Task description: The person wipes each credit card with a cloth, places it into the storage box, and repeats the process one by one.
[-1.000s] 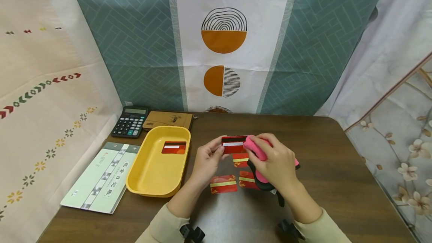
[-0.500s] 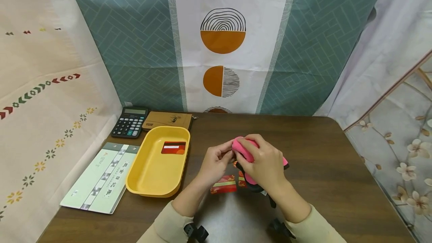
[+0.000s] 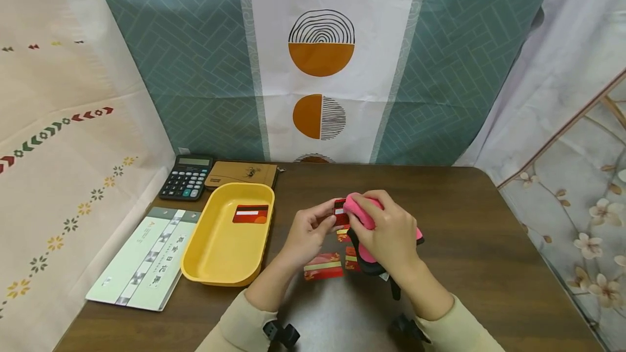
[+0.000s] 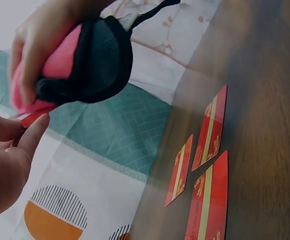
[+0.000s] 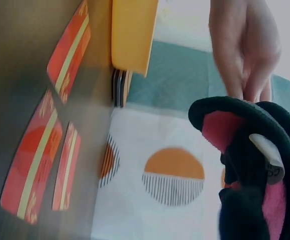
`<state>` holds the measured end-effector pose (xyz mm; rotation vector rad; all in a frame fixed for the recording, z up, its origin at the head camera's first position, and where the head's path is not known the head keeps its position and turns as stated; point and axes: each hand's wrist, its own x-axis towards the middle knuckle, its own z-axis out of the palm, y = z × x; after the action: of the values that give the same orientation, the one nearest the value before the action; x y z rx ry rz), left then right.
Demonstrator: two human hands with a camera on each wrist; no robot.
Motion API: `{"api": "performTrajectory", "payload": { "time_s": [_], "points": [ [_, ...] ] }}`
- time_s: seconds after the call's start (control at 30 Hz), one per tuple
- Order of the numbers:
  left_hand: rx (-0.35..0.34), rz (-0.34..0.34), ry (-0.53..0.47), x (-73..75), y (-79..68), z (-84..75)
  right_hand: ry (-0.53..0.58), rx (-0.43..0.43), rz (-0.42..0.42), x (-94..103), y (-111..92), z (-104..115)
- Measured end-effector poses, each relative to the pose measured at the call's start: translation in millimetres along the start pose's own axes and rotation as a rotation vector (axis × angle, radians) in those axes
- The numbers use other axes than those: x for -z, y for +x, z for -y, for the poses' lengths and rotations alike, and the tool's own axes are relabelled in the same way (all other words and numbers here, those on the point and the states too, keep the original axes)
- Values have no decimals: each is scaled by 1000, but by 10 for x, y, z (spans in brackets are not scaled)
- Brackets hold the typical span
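In the head view, my left hand [image 3: 307, 232] pinches the left end of a red bank card [image 3: 339, 212] with a black stripe. My right hand [image 3: 388, 230] grips a soft pink and black cloth piece [image 3: 359, 212], which covers the card's right part. The right wrist view shows this cloth piece [image 5: 272, 150] folded, with black edging and a white tag. Below the hands, several red cards with a gold band lie on the table, one of them at the front left [image 3: 323, 266]. Another red card [image 3: 250, 214] lies inside the yellow tray [image 3: 188, 265].
Left of the tray is a pale green ledger [image 3: 142, 259]. A black calculator [image 3: 187, 178] and a brown notebook [image 3: 242, 173] sit behind it on the wooden table [image 3: 479, 265]. Patterned cloths [image 3: 205, 69] hang around the back and sides.
My right hand slid the cloth piece left over the card, hiding it, then moved back slightly right, so the card's left part shows again. The left hand keeps its pinch on the card.
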<state>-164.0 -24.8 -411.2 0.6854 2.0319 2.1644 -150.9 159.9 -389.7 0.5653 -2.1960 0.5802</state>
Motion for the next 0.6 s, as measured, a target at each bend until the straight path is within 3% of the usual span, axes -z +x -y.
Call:
{"api": "performTrajectory", "payload": {
  "time_s": [0.3,0.6],
  "points": [
    [-43,30,10,-11,21,30,21,39,0,-27,0,94],
    [-4,-51,-38,24,27,14,-58,113,112,-15,-130,90]
  ]
}}
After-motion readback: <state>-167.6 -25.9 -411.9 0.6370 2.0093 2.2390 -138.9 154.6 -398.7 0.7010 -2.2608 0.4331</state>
